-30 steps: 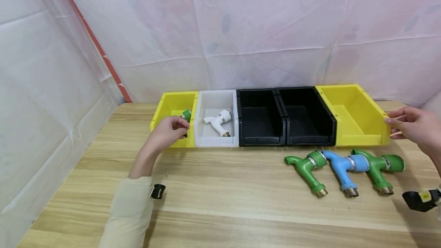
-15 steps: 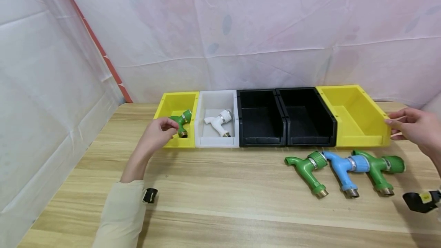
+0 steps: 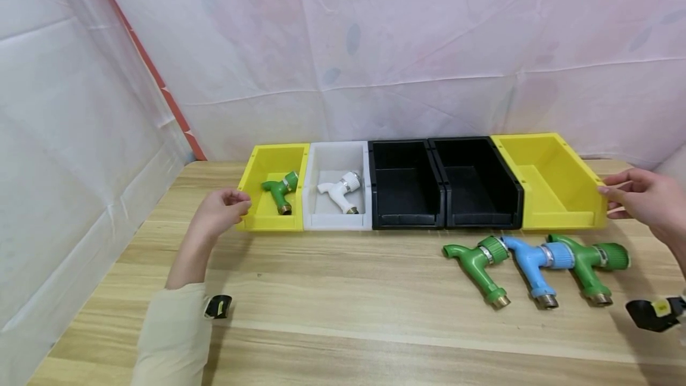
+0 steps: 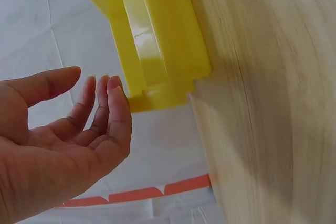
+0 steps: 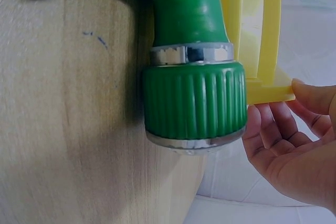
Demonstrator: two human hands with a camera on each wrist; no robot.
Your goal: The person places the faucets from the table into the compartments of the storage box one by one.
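At frame right, your right grip (image 3: pixel 647 196) pinches an open-fronted yellow plastic bin (image 3: pixel 563 218), probably to steady it; left of centre, your released left grip (image 3: pixel 218 212) hangs beside another yellow plastic bin (image 3: pixel 270 223) cradling a green plastic tap (image 3: pixel 279 193).

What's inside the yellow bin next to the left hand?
Inside that yellow bin, beside the left hand, one green tap with a metal end lies on the floor. The patch directly beneath the tap is covered, so I can't see what is there.
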